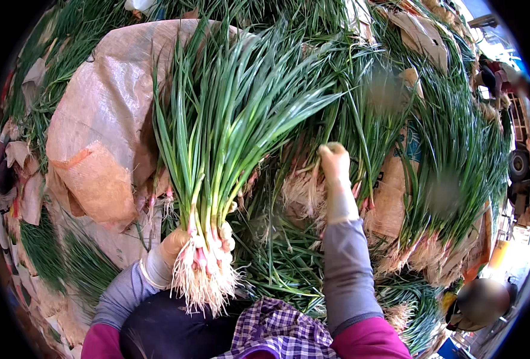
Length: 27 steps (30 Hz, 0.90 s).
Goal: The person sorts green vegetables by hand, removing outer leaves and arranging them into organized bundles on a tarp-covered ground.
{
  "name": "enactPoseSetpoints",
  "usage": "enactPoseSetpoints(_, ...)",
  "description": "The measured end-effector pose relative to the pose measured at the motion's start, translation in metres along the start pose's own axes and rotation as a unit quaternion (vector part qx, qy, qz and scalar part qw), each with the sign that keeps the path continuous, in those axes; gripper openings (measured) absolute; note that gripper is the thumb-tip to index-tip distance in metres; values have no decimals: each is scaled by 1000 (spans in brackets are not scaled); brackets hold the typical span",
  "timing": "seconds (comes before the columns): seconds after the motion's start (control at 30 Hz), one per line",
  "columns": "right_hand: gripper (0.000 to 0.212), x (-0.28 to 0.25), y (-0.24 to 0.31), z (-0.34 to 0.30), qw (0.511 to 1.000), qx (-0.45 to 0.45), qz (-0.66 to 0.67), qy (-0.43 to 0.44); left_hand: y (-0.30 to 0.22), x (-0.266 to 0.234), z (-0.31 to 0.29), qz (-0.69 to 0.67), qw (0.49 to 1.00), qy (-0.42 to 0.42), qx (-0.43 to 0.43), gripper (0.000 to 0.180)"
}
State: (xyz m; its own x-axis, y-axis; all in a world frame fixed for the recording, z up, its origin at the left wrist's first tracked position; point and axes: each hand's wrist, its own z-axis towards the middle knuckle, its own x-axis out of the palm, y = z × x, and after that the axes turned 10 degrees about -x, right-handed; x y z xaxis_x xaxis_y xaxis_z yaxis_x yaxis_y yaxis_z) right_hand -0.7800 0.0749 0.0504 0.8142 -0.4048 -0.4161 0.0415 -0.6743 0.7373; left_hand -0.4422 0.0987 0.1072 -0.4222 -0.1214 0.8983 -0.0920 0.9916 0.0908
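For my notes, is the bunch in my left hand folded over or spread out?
Spread: its green leaves fan outward from the left hand, tips wide apart.

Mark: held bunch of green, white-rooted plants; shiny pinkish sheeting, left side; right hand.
Green, white-rooted plant bunch [217, 161], head view: leaves, midway.
Shiny pinkish sheeting [106, 113], head view: its middle.
Right hand [335, 161], head view: its back.

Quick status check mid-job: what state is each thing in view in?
Left hand: closed around the bunch's lower stems.
Leafy bunch: gripped near the bulbs, leaves fanned out, pale roots bare.
Right hand: curled closed; can't tell whether it pinches a stalk.
Woven sheet: creased and stained.
Plants at right: lying in piles, roots toward the person.
Checked cloth: rumpled.
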Motion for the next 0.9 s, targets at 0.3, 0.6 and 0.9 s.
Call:
enactPoseSetpoints(0.3,19,25,-54,-108,932,20,269,243,5,-27,22,129,990,-45,-29,66)
enactPoseSetpoints(0.6,21,62,-47,-137,959,-74,151,228,5,-36,32,242,961,-117,-64,54)
enactPoseSetpoints(0.9,22,33,-81,-90,949,-19,316,-16,15,-7,35,16,995,94,-17,64)
